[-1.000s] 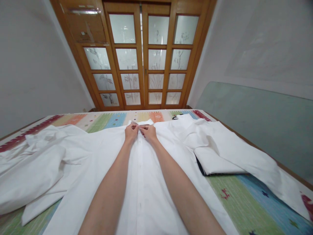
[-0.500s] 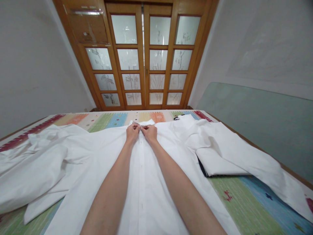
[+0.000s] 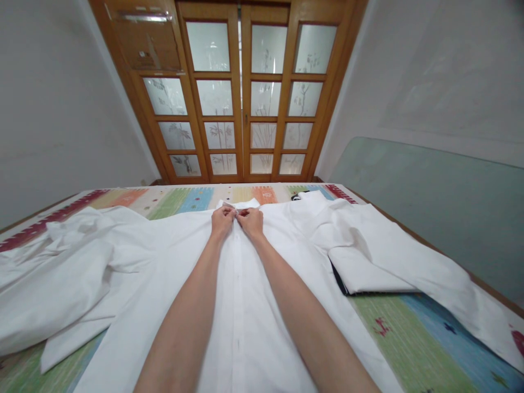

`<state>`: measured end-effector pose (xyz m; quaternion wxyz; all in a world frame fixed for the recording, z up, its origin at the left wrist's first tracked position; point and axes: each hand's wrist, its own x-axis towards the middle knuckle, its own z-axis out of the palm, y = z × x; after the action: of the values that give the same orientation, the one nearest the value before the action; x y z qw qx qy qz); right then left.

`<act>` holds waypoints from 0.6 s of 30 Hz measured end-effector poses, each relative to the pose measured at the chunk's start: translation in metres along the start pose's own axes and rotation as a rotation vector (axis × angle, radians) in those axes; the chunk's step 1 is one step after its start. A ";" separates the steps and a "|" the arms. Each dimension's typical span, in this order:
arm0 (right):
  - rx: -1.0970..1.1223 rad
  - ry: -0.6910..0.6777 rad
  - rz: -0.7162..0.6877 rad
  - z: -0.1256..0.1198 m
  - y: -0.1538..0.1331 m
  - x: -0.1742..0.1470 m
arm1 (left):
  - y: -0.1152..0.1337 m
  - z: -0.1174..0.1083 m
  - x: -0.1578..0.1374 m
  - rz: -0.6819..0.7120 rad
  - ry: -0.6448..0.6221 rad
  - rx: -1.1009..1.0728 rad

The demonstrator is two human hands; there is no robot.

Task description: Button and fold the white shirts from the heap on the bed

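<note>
A white button-up shirt (image 3: 180, 245) lies spread out, front side up, with its collar (image 3: 248, 204) at the far end and its sleeves out to both sides. Just below the collar, my left hand (image 3: 223, 219) pinches the edge of the front placket. Right beside it, my right hand (image 3: 250, 221) pinches the same spot from the other side, fingertips nearly touching. Whatever small piece sits between the fingertips is hidden by them. Down the middle, the placket (image 3: 238, 305) runs toward me between my forearms, with small buttonholes or buttons along it.
Beneath the shirt is a colourful striped cloth (image 3: 409, 338). A folded white piece with a dark edge (image 3: 368, 275) lies partly under the right sleeve (image 3: 417, 262). A pale green panel (image 3: 429, 202) leans along the right wall. Wooden glass-paned doors (image 3: 241, 98) stand at the back.
Both hands stay at the top of the placket, with only slight finger movement. The shirt lies as before.
</note>
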<state>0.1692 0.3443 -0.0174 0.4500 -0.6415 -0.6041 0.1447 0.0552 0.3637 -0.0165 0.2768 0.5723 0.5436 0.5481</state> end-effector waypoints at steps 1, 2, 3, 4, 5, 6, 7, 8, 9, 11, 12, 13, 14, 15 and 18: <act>-0.030 -0.003 -0.026 0.000 -0.001 -0.001 | 0.000 0.000 0.000 -0.004 0.007 -0.003; -0.068 -0.006 -0.059 -0.001 -0.001 -0.002 | -0.001 0.001 0.000 -0.007 0.013 -0.006; -0.111 -0.008 -0.093 -0.002 -0.002 -0.003 | -0.001 0.001 0.000 -0.009 0.017 -0.009; -0.154 -0.011 -0.123 -0.002 -0.003 -0.004 | -0.002 0.001 0.001 -0.012 0.021 -0.012; -0.193 -0.016 -0.146 -0.002 -0.005 -0.005 | -0.002 0.001 0.001 -0.013 0.023 -0.015; -0.225 -0.024 -0.161 -0.003 -0.006 -0.005 | -0.003 0.001 0.001 -0.013 0.023 -0.022; -0.249 -0.035 -0.172 -0.003 -0.007 -0.006 | -0.004 0.001 0.001 -0.014 0.021 -0.032; -0.267 -0.048 -0.179 -0.003 -0.008 -0.007 | -0.004 0.001 0.001 -0.014 0.018 -0.044; -0.279 -0.062 -0.185 -0.004 -0.008 -0.007 | -0.005 0.000 0.002 -0.014 0.013 -0.054; -0.293 -0.092 -0.196 -0.004 -0.010 -0.007 | -0.006 0.000 0.002 -0.014 0.007 -0.066; -0.297 -0.107 -0.201 -0.005 -0.010 -0.007 | -0.006 0.000 0.002 -0.015 0.005 -0.067; -0.301 -0.122 -0.210 -0.005 -0.010 -0.007 | -0.006 -0.001 0.002 -0.015 0.004 -0.067; -0.306 -0.136 -0.219 -0.006 -0.011 -0.007 | -0.007 -0.001 0.002 -0.015 0.003 -0.067; -0.311 -0.148 -0.229 -0.006 -0.011 -0.007 | -0.007 0.000 0.002 -0.015 0.002 -0.069; -0.322 -0.168 -0.246 -0.007 -0.012 -0.008 | -0.007 0.000 0.002 -0.008 0.001 -0.070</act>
<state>0.1650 0.3326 -0.0074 0.3041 -0.6123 -0.7285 0.0435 0.0527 0.3670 -0.0221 0.2985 0.5596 0.5267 0.5660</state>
